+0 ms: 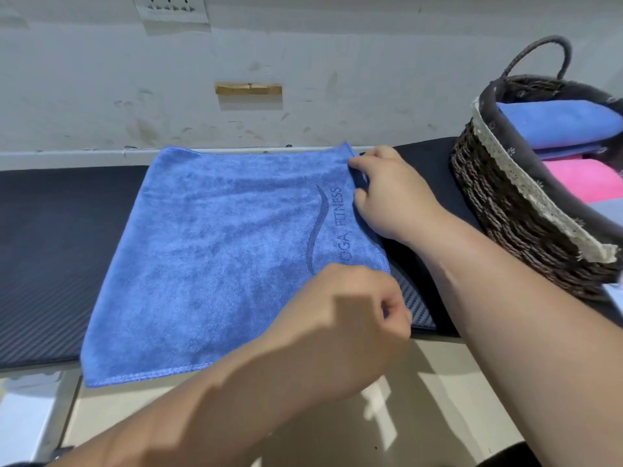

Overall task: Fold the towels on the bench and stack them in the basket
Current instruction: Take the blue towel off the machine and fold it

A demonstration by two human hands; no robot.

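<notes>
Two corners are needing one even lift: the right grip (394, 193) is pinching the blue towel (209, 257) by the table's (50, 264) back edge; whether the left grip (347, 308) is holding, I cannot tell.

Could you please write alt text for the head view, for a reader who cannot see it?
A person's right hand pinches the far right edge of a blue towel spread on a black bench, while the left hand, fingers curled, is at its near right corner. A wicker basket to the right holds folded towels, blue and pink.
</notes>
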